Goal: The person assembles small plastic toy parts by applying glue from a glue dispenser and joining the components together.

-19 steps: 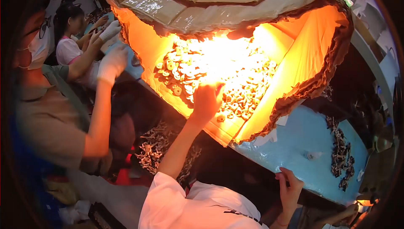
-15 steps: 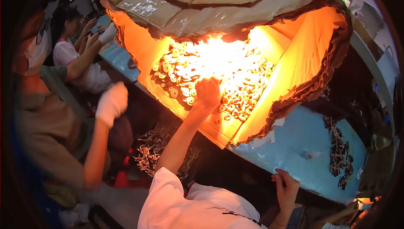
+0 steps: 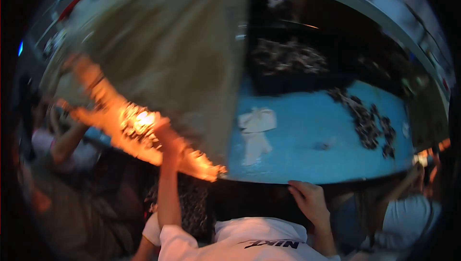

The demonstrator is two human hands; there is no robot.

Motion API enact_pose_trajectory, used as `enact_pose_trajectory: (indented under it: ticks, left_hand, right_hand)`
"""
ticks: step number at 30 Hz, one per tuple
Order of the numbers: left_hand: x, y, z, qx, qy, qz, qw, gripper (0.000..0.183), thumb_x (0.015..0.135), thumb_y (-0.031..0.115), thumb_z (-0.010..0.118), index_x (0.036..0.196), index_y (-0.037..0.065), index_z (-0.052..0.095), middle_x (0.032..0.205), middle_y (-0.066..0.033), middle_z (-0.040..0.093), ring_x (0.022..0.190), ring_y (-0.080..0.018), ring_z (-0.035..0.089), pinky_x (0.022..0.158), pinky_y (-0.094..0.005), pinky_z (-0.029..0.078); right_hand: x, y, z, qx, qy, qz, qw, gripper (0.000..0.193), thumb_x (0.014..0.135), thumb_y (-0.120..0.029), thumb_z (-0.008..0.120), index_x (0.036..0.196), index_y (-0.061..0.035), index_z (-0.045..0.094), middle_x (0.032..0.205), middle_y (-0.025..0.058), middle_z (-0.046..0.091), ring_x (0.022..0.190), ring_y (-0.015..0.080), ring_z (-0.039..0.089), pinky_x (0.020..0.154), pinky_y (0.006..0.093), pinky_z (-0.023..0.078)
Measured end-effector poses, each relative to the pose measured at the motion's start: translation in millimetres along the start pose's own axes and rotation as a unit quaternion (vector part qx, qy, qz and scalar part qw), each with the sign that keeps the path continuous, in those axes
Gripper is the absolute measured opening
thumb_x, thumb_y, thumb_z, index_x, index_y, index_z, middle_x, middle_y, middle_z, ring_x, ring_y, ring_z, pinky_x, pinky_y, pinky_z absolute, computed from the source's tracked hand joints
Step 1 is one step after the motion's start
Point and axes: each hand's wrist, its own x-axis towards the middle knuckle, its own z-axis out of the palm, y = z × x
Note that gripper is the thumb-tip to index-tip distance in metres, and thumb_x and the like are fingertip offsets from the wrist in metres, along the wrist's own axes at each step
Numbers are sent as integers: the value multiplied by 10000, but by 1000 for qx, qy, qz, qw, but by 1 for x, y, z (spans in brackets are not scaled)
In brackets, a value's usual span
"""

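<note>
My left hand (image 3: 170,138) reaches into the brightly lit opening of a large cardboard box (image 3: 192,59). It is smeared by motion, so its fingers and anything in them cannot be made out. Around it lies a heap of small metal-looking pieces (image 3: 128,122) under the glare; their shape is blurred now. My right hand (image 3: 311,201) rests by the near edge of the blue table (image 3: 297,165), fingers loosely stretched and thumb apart, holding nothing. White gloves (image 3: 259,120) lie on the tabletop beyond it.
A strip of dark small parts (image 3: 367,122) runs across the table's right side. Behind stands a dark bin (image 3: 288,86) with more parts. A co-worker's gloved hand (image 3: 152,228) is close to my left arm. Other people sit at both sides.
The view has swung right and the box now shows its plain side, with its opening at the left. More of the blue table, the gloves and the dark bin have come into sight.
</note>
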Motion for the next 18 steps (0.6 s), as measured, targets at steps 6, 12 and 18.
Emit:
enact_pose_trajectory:
  ticks: [6,12,18]
  left_hand:
    - [-26,186,-38,102,29,231,967,118,901,82,492,977,-8,504,820,-134,503,767,-304,503,720,-405,426]
    - [-68,294,20,-171,-267,311,896,296,611,-67,566,869,25,679,796,-99,608,675,-234,616,595,-301,522]
    - [-60,334,99,-212,-283,216,910,189,704,-15,590,882,32,630,827,-94,599,689,-282,589,547,-339,471]
  right_hand:
    - [0,45,-33,-40,33,26,998,125,800,-74,629,914,-23,638,761,141,639,649,288,625,564,338,484]
    - [16,84,-88,111,200,121,966,130,822,-23,583,930,12,646,708,108,651,610,162,629,544,252,498]
    - [16,168,-115,-159,293,104,937,174,762,-12,622,934,-30,630,835,103,611,775,239,605,619,322,506]
